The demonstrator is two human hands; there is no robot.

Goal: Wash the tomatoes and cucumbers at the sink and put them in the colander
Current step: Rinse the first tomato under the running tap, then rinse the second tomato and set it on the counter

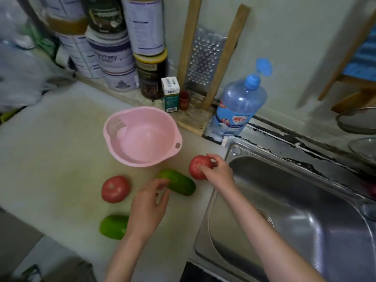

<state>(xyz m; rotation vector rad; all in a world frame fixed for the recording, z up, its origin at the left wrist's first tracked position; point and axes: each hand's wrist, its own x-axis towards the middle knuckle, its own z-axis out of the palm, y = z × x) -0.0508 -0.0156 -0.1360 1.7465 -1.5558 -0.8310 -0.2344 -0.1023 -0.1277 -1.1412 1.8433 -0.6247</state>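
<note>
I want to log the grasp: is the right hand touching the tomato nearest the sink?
Touching. The head view shows the right hand gripping the tomato, its fingers curled on it with no gap.

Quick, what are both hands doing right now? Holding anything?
Left hand: fingers at one end of the middle cucumber; whether it grips cannot be told.
Right hand: grips the rightmost tomato.

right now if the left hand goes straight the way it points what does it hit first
The middle cucumber, just past the fingers of the left hand; contact is unclear.
</note>
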